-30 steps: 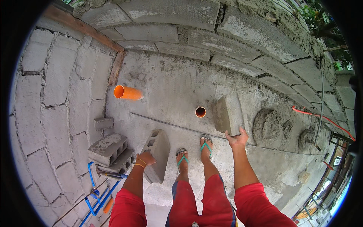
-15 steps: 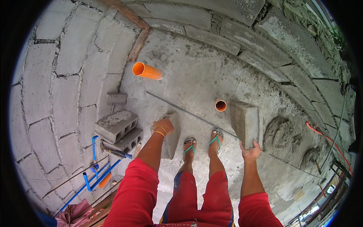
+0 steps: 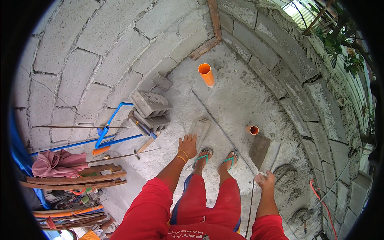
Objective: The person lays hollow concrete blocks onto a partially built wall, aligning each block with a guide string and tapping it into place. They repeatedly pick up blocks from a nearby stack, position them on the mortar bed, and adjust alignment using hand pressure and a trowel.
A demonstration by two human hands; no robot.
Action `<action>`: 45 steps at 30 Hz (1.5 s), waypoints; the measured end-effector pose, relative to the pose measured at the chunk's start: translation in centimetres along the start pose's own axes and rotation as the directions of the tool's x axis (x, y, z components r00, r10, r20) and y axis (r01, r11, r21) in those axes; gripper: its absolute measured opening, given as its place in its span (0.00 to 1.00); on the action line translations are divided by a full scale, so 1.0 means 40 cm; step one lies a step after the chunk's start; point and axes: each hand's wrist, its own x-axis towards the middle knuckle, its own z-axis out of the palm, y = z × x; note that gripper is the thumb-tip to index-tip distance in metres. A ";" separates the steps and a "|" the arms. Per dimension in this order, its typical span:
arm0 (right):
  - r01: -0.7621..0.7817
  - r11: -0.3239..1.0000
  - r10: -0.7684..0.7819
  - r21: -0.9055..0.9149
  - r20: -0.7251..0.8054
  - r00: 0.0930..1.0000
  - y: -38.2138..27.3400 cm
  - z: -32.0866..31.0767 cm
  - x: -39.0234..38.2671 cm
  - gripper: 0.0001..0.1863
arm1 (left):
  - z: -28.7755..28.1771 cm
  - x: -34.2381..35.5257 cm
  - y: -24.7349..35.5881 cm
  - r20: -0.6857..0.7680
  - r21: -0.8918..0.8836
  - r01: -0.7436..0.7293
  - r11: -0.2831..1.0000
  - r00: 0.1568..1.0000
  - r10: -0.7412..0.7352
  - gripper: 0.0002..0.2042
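1. Concrete-block walls (image 3: 132,60) meet in a corner around a rough cement floor (image 3: 236,90).
2. A mortar mound (image 3: 286,182) sits right of two concrete blocks: the left block (image 3: 203,127), hollow, and the right block (image 3: 259,151), just beside an orange pipe stub (image 3: 248,129).
3. The left hand (image 3: 187,146), fingers extended, meets or overhangs the left block; contact is unclear.
4. The right hand (image 3: 266,180) curls its fingers at the right block's near end; its grip cannot be told.

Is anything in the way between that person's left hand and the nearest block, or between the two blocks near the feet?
Nothing visible separates the left hand from the left block. Between that and the right block, a thin rod lies slantwise on the floor.
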 end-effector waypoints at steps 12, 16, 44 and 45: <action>0.274 0.568 -0.086 -0.776 0.274 0.958 0.158 -0.050 -0.337 0.23 | 0.346 -1.104 -0.450 0.482 -0.381 0.443 0.812 0.844 -0.234 0.24; 0.365 0.315 -0.071 -0.876 0.362 0.929 0.336 -0.029 -0.450 0.23 | 0.593 -1.381 -0.563 0.359 -0.599 0.487 0.635 0.873 -0.331 0.29; 0.368 -0.872 0.178 -0.322 0.492 0.852 2.978 0.219 -0.849 0.11 | 1.862 -2.788 -1.111 0.758 -0.652 0.207 -0.729 0.180 -0.627 0.28; 0.394 -0.891 0.256 -0.224 0.468 0.846 3.122 0.203 -0.893 0.10 | 1.883 -2.825 -1.126 0.761 -0.649 0.178 -0.740 0.154 -0.630 0.28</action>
